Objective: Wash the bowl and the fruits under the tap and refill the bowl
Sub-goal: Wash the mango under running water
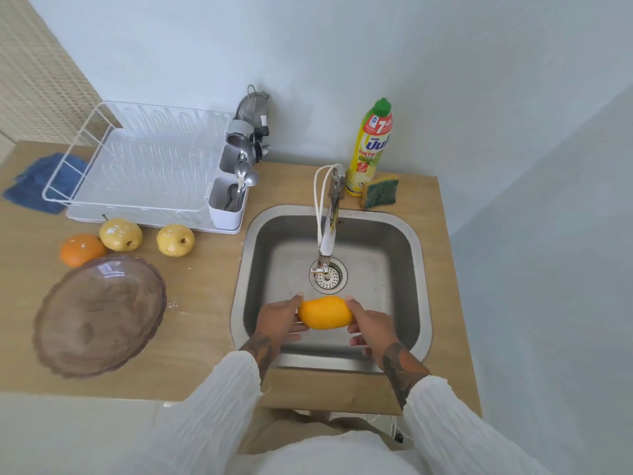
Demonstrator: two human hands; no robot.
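Observation:
Over the steel sink, I hold a yellow-orange mango between both hands. My left hand grips its left end and my right hand grips its right end, fingers curled round it. The mango is in front of the tap, below and nearer than the spout; I cannot tell whether water is running. A tinted glass bowl sits on the wooden counter to the left. Behind the bowl lie an orange and two yellow apples.
A white dish rack with a cutlery holder stands at the back left, a blue cloth beside it. A dish soap bottle and a green-yellow sponge stand behind the sink. The wall is close behind.

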